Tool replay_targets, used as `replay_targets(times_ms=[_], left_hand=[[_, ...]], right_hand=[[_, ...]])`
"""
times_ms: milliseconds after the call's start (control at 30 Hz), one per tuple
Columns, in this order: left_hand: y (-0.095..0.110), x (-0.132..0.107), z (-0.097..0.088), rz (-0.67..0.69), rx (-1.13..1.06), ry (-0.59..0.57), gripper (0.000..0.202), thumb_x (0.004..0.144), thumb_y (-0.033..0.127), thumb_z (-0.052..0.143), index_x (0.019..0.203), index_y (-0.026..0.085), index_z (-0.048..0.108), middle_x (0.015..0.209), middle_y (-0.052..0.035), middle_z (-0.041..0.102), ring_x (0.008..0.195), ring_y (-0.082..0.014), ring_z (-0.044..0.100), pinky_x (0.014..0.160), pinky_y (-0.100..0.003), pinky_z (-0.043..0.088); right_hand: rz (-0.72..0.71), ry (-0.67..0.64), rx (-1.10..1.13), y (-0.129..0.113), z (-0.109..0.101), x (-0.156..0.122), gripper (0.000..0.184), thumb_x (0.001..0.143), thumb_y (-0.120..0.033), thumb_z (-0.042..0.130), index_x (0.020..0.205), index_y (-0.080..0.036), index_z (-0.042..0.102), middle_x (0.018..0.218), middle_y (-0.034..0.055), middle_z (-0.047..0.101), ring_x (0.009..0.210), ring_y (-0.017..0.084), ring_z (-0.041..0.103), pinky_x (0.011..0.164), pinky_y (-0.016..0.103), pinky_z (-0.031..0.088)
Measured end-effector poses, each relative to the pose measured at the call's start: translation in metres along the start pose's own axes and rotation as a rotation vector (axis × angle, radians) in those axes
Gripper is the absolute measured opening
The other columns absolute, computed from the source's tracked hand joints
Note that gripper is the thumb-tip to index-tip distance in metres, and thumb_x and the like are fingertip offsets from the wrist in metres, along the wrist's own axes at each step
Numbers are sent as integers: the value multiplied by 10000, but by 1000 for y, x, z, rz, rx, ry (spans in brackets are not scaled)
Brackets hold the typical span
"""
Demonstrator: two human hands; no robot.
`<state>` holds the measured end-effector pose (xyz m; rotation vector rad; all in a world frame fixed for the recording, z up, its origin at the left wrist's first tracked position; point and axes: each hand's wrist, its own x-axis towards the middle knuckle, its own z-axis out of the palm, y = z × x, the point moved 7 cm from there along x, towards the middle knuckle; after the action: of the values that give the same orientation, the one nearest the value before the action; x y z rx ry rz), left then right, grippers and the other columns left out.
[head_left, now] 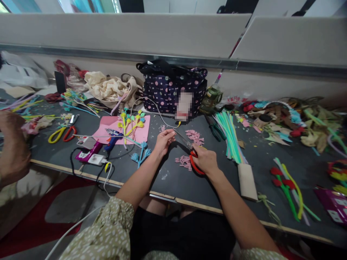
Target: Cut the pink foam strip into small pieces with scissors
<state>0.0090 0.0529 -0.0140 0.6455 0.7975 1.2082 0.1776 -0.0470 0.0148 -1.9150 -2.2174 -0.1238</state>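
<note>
Your right hand (206,160) is closed round the red handles of the scissors (185,143), w/ the blades pointing up-left toward your left hand (164,141). Left hand's fingers are pinched together right at the blade tips; whatever's between them is too small to tell. Both hands sit over the dark table (168,180), near its front edge, center of view.

Pink cut scraps (194,136) lie just behind the scissors & a 2nd little heap (184,161) sits just left of your right hand. A blue pipe-cleaner flower (141,153) lies left of your left wrist. Further left: a pink sheet (141,134) w/ yellow-green stems on it, and a blue glue gun (114,139) at its front edge. To your right is a bundle of green pipe cleaners (230,139), then a cardboard tube (247,180). A polka-dot bag (168,90) stands at the back. Another person's arm (13,148) shows at the far left edge, well apart from you
</note>
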Motion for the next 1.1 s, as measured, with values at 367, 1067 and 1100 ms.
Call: replay_targets(times_ms=[367, 1067, 1100], left_hand=[[-1, 0, 0, -4, 7, -1, 333, 553, 235, 853, 812, 129, 671, 702, -4, 673, 525, -60, 570, 575, -204, 500], [4, 1, 1, 31, -47, -40, 350, 566, 269, 859, 822, 157, 649, 764, 7, 663, 566, -56, 561, 576, -194, 509], [4, 1, 1, 31, -48, -38, 357, 563, 270, 861, 828, 159, 648, 758, 10, 660, 564, -56, 560, 578, -196, 509]], right_hand=[[10, -84, -47, -5, 0, 2, 322, 864, -310, 501, 1149, -202, 605, 1010, 61, 737, 830, 197, 675, 612, 271, 333], [21, 66, 43, 4, -6, 0, 456, 864, -292, 500, 1310, -208, 549, 1074, 62, 719, 911, 199, 652, 692, 263, 389], [20, 63, 47, 4, -6, 0, 455, 862, -295, 503, 1306, -210, 552, 1076, 61, 718, 921, 200, 650, 695, 262, 390]])
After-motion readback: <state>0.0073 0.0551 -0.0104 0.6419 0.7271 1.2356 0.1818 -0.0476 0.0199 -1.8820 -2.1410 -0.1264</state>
